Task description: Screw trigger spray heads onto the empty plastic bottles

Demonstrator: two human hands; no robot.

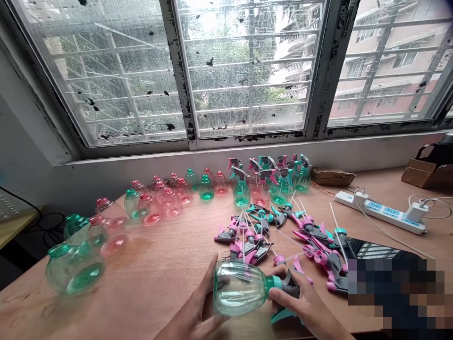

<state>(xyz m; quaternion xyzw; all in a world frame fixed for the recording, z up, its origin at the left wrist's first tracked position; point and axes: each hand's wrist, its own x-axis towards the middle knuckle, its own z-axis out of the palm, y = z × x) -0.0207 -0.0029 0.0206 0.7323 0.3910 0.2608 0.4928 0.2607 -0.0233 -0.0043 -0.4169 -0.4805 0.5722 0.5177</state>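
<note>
A clear green spray bottle (239, 289) lies tilted on its side between my two hands, above the front of the table. My left hand (201, 302) is wrapped around the bottle's base end. Fingers of my right hand (297, 293) close on the teal collar and grey-and-teal spray head (288, 285) at the bottle's neck. The head sits on the neck; whether it is fully tightened I cannot tell. Just beyond the bottle lies a pile of loose pink-and-grey spray heads (249, 241) with thin white tubes. More loose spray heads (327, 257) lie to the right.
Open-necked green bottles (76, 269) and pink bottles (150, 208) stand along the left and back. Several bottles with spray heads (241, 191) stand at the back middle. A power strip (380, 211), a brown package (332, 176), a cardboard box (428, 165) and a dark glossy panel (385, 250) are on the right.
</note>
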